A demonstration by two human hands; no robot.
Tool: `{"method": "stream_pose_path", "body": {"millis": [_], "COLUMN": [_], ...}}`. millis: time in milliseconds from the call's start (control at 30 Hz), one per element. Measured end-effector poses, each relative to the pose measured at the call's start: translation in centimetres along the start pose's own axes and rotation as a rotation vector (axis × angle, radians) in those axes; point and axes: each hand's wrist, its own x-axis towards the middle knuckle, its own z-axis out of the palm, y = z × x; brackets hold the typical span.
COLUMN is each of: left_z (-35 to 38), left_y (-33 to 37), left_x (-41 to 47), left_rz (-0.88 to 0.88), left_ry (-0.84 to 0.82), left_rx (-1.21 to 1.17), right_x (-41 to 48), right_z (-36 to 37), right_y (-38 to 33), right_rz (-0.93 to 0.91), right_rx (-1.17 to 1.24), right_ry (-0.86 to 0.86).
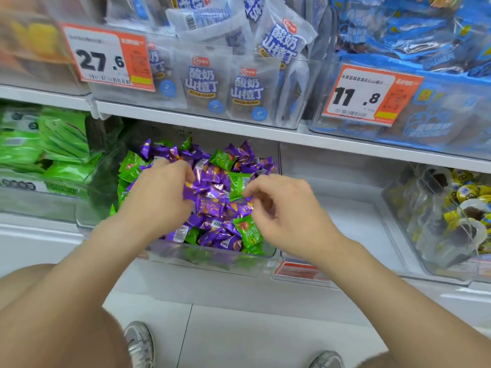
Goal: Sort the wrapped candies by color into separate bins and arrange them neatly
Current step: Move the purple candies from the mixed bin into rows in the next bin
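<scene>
Candies: purple candies (212,208) and green candies (239,184) are lying mixed in one heap, small pillow-shaped sweets in shiny foil with barcodes showing.
Place: the heap is sitting in a clear bin (212,254), with green packets (53,144) filling the bin to its left and yellow sweets (462,192) sitting well to the right.
Count: purples are far outnumbering greens and are running too many to count. Three greens are lying singly on the right half, and more are bunching along the left wall.
Left hand (159,197): is reaching fingers-down into the purples. Whether it is clamping any cannot be told.
Right hand (284,213): is hovering over the heap's right side, fingers curled, thumb and forefinger nearly meeting at a green wrapper's corner. Contact cannot be told.
Tags: two are hanging above, a 27.6 tag (106,57) and an 11.8 tag (369,94).
Floor: two grey shoes (139,343) are showing.
</scene>
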Motion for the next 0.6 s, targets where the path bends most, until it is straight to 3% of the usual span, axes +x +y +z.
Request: {"method": "stream_pose_path", "body": {"millis": [233,433,600], "left_z": [0.8,0.7,0.5], "left_y": [-2.1,-2.3,-2.6], "left_x": [-0.1,0.0,0.1], "left_rz": [0.079,0.051,0.041], "left_ry": [-0.110,-0.039,0.032], "left_rx": [0.102,0.032,-0.161], "right_x": [3.4,5.8,6.6], "right_z": [5.3,7.5,7.5], "right_y": [-0.3,-0.5,-0.7], "right_rz": [-0.061,-0.040,0.015], "right_rx": [-0.224,-0.283,-0.376], "right_ry": [-0.358,-0.370,-0.346]}}
